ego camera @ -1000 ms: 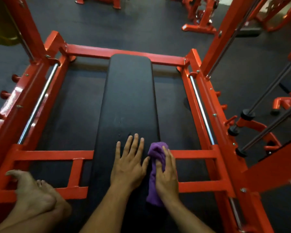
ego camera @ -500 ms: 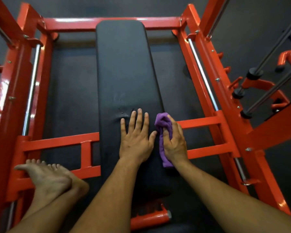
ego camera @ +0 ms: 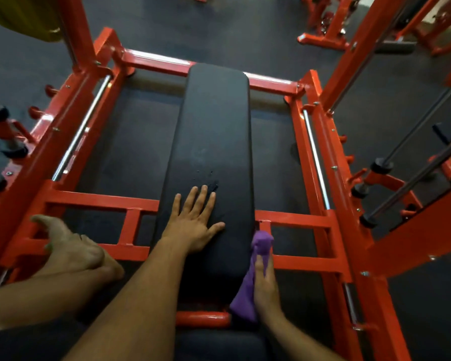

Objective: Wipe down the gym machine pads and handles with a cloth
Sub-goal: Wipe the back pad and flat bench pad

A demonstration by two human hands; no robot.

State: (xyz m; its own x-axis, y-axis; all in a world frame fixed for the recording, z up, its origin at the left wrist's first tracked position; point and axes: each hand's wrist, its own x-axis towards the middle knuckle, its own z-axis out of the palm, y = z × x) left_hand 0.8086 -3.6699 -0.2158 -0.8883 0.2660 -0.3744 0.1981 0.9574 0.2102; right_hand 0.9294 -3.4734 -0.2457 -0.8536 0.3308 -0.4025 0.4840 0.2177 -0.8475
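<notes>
Left hand [ego camera: 193, 225] lies flat, fingers released; right hand [ego camera: 264, 285] fingers grasp purple cloth [ego camera: 248, 287] wiping the black bench pad [ego camera: 214, 131] edge; pad beyond the fingers likely next.

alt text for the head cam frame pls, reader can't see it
A person's right hand grips a purple cloth against the right edge of a long black bench pad, while the left hand lies flat, fingers spread, on the pad. The pad sits inside an orange steel machine frame on dark gym flooring; a bare foot rests on the frame at lower left.
</notes>
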